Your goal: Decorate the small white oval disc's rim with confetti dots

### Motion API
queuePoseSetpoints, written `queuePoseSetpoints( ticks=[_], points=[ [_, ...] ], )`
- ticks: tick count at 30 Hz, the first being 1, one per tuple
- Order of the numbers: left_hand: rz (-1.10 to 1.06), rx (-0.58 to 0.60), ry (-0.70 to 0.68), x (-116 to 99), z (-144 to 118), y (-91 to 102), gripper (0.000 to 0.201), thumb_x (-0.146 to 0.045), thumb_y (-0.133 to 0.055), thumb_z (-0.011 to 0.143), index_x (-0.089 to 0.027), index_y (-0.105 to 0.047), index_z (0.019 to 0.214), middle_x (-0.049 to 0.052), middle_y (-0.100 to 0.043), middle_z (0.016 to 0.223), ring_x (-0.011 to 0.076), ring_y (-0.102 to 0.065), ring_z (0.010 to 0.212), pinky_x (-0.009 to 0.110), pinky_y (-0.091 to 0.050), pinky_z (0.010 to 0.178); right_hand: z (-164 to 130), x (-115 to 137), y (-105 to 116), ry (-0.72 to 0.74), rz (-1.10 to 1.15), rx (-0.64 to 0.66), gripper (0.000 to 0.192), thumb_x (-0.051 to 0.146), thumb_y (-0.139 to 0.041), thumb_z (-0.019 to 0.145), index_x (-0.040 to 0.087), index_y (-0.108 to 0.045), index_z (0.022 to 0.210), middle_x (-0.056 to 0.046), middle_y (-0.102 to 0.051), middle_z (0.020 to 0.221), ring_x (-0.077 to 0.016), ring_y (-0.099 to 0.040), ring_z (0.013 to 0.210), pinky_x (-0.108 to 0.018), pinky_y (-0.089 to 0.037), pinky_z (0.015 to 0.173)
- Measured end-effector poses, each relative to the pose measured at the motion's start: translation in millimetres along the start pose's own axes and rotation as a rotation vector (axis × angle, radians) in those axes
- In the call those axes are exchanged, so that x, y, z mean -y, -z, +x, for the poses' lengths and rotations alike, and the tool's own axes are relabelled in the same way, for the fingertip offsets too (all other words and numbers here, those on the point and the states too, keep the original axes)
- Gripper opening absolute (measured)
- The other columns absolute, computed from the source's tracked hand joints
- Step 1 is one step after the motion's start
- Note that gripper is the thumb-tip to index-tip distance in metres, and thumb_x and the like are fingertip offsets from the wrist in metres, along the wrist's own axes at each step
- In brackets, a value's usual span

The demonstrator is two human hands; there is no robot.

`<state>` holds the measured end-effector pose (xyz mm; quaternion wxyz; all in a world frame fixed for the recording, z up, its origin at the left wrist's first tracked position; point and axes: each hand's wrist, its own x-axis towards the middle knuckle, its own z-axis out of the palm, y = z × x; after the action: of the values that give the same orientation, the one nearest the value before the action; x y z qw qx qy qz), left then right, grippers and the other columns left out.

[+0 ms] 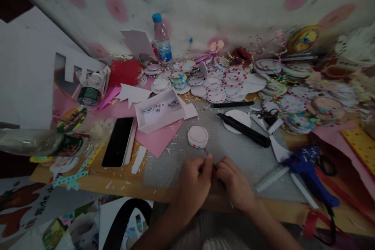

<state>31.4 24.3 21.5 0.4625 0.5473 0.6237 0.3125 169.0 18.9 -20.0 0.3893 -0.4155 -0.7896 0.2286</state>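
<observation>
Across a cluttered wooden table (114,179), a black cutter (244,129) and blue glue gun (310,172) lie to the right; a white box (161,122) holds colored beads (152,108). Beyond the left hand (193,179), pinched on something indistinct, lies a dotted disc (198,136); the right hand (236,185) grips a slim dark item (222,184).

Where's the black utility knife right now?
In the head view, the black utility knife lies right of centre on the gray cutting mat, partly over a white disc.

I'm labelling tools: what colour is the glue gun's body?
Blue; the glue gun shows best in the head view.
</observation>
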Motion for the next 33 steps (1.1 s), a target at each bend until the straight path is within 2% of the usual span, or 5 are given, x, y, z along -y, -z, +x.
queuePoseSetpoints(
  ticks=[5, 7, 10, 21, 33],
  points=[
    [0.221, -0.060, -0.409, 20, 7, 26.4, 0.029, -0.024, -0.041, 0.095, -0.016, -0.064, 0.079, 0.005, -0.065, 0.077, 0.0168, -0.060, 0.077, 0.029, -0.045, 0.072, 2, -11, -21, -0.343, 0.211, -0.382, 0.020, 0.009, -0.047, 0.086, 0.025, -0.035, 0.082, 0.005, -0.040, 0.071, -0.0120, -0.041, 0.059, -0.024, -0.035, 0.052],
    [0.417, -0.070, -0.579, 35, 15, 37.1, 0.019, -0.021, -0.048, 0.090, -0.015, -0.064, 0.099, 0.010, -0.066, 0.096, 0.0220, -0.059, 0.092, 0.036, -0.046, 0.084, 5, -12, -26, -0.398, 0.226, -0.409, 0.018, 0.013, -0.044, 0.090, 0.026, -0.032, 0.085, 0.004, -0.038, 0.074, -0.0119, -0.041, 0.060, -0.023, -0.037, 0.052],
    [0.637, 0.005, -0.677, 55, 27, 46.8, 0.035, -0.018, -0.052, 0.086, -0.014, -0.057, 0.121, 0.014, -0.060, 0.121, 0.0277, -0.054, 0.110, 0.045, -0.042, 0.097, 8, -13, -30, -0.444, 0.254, -0.365, 0.018, 0.016, -0.046, 0.090, 0.026, -0.032, 0.083, 0.004, -0.039, 0.073, -0.0112, -0.041, 0.059, -0.022, -0.038, 0.051],
    [0.805, 0.123, -0.571, 58, 38, 45.2, 0.065, -0.032, -0.053, 0.086, -0.015, -0.033, 0.145, 0.009, -0.039, 0.150, 0.0310, -0.031, 0.136, 0.050, -0.030, 0.109, 9, -15, -30, -0.480, 0.172, -0.256, 0.019, 0.016, -0.048, 0.088, 0.025, -0.032, 0.083, 0.004, -0.044, 0.071, -0.0108, -0.044, 0.057, -0.023, -0.039, 0.051],
    [0.805, 0.106, -0.533, 57, 38, 44.2, 0.062, -0.034, -0.054, 0.086, -0.016, -0.037, 0.144, 0.007, -0.039, 0.151, 0.0316, -0.030, 0.137, 0.050, -0.029, 0.109, 10, -11, -27, -0.378, 0.056, -0.170, 0.022, 0.013, -0.046, 0.087, 0.026, -0.029, 0.082, 0.005, -0.044, 0.070, -0.0113, -0.045, 0.056, -0.024, -0.037, 0.051]
  ],
)
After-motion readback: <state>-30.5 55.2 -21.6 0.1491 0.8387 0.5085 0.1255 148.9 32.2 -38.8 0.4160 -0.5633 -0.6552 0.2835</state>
